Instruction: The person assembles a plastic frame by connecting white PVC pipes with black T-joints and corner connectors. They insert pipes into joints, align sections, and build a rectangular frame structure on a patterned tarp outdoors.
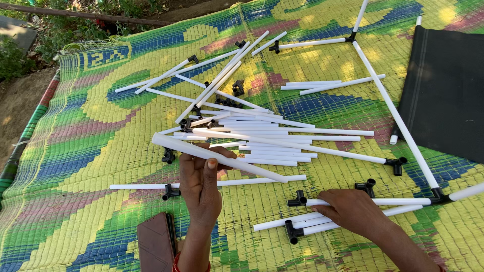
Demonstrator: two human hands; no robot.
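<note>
Fingers (210,162) of the left hand (200,186) are curled around one long white plastic tube (217,157), holding it raised at a slant above the mat. Beneath everything spreads a big woven plastic mat (91,131) in yellow, green and blue, laid on the ground outdoors. At the right edge lies a sheet of black fabric (443,90). A long run of joined white tube (393,111) slants beside it, ending in a black corner joint (437,194). A loose heap of white tubes (262,136) sits in the middle of the mat, just beyond the raised tube. The right hand (353,209) lies flat, fingers spread and loose, pressing on a small bundle of white tubes tipped with black connectors (297,229). Near the left wrist rests a brown wallet (156,244). Small black plastic connectors (170,192) are scattered about.
</note>
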